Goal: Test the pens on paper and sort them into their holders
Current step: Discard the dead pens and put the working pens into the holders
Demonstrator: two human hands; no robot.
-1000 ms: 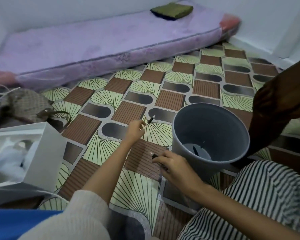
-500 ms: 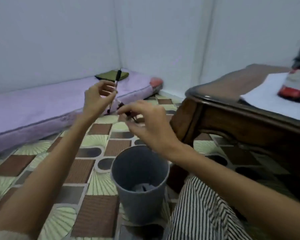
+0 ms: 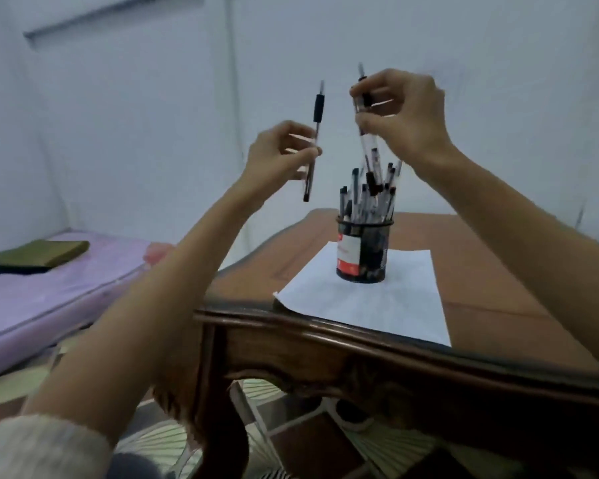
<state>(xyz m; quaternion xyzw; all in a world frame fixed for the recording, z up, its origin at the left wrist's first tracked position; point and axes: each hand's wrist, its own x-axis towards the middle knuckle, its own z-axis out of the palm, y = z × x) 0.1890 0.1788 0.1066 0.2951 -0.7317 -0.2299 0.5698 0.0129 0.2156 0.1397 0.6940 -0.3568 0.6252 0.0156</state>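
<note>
Pale walls (image 3: 135, 108) close in the room, meeting in a corner at the left. Below them, a low bed (image 3: 49, 292) under a lilac cover runs along the left wall, with a folded olive-green cloth (image 3: 37, 256) lying flat on it. Patterned floor tiles (image 3: 291, 444) show beneath the furniture. A dark wooden counter (image 3: 325, 354) with a carved front edge fills the right half of the view, its top brown and bare toward the far side. A white sheet of paper (image 3: 367, 302) lies on it, one near corner curled up. On the paper's far part stands a black mesh pen holder (image 3: 363, 250) with a red and white label, packed with upright pens (image 3: 367, 195). Both forearms reach over the counter's near edge and partly hide it. The left hand (image 3: 274, 157) is raised left of the holder, fingers pinched around a black-gripped pen (image 3: 313, 140) held nearly upright. The right hand (image 3: 402, 115) hovers directly above the holder, fingers closed on a clear-barrelled pen (image 3: 365, 122), its lower end among the pens in the holder.
</note>
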